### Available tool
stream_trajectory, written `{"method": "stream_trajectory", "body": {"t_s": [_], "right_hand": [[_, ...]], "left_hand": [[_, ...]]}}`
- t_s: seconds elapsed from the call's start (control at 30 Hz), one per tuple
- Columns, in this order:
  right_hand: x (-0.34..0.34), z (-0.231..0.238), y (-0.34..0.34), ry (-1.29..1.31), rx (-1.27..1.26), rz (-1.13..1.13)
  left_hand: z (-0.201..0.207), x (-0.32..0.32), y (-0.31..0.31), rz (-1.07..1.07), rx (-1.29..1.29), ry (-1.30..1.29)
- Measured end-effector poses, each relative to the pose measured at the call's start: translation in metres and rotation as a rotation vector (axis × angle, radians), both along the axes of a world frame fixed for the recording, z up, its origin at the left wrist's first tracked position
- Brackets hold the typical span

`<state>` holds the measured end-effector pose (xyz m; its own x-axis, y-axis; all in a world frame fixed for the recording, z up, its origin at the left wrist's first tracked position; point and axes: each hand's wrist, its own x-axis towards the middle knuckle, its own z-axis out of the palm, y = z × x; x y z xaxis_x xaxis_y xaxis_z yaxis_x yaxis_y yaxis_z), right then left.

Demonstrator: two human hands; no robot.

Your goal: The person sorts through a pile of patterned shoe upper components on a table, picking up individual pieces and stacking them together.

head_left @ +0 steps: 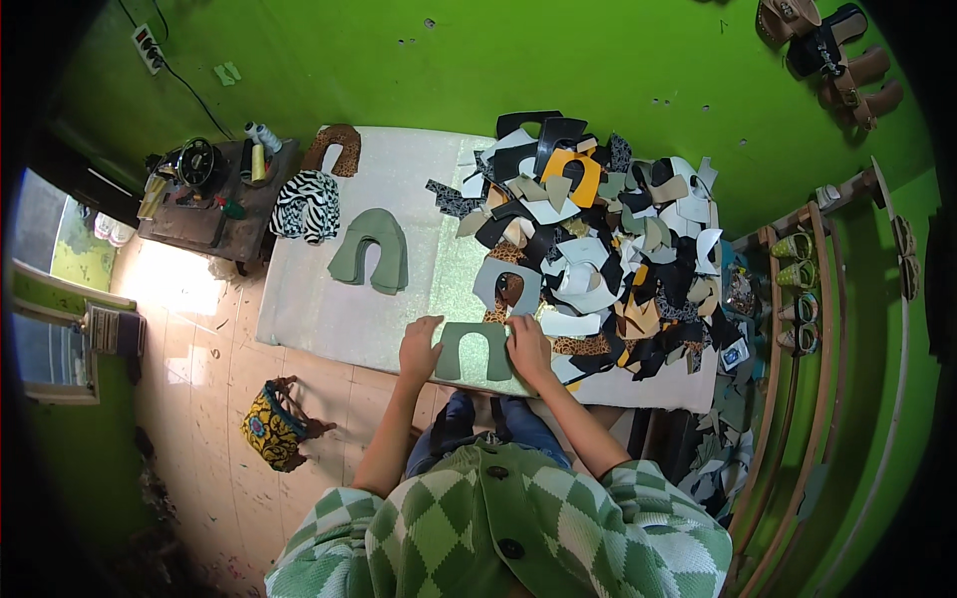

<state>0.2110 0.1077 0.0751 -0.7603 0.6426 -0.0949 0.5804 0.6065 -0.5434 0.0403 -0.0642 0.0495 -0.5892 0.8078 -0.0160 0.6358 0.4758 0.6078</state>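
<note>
Whitish tbl (pixel 309 289): plain grey-grn pc (pixel 475 329), arch-shaped w/ rounded notch.

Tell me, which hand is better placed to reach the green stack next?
Likely the left hand: it is nearer the green stack, which lies farther left. The right hand, across the green piece, is beside the scrap pile.

Open tabletop (pixel 329 321) left, scrap heap (pixel 585 279) blocking right

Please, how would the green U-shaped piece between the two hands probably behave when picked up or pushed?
The green piece looks thin, so it is probably light. Its two legs join only at the top, so they may bend if lifted there. Lying flat on the table, it would likely slide rather than roll.
</note>
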Motion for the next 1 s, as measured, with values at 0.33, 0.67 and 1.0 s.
{"method": "stream_trajectory", "body": {"t_s": [0.33, 0.67, 1.0], "right_hand": [[0.025, -0.022, 0.001, 0.205, 0.074, 0.302], [0.045, 0.028, 0.17, 0.488, 0.268, -0.39], [0.064, 0.037, 0.302, 0.328, 0.095, -0.573]], "left_hand": [[-0.006, 0.021, 0.001, -0.14, -0.202, 0.148], [0.021, 0.017, 0.057, -0.118, 0.092, 0.121], [0.019, 0.045, 0.099, -0.146, 0.179, -0.056]]}}
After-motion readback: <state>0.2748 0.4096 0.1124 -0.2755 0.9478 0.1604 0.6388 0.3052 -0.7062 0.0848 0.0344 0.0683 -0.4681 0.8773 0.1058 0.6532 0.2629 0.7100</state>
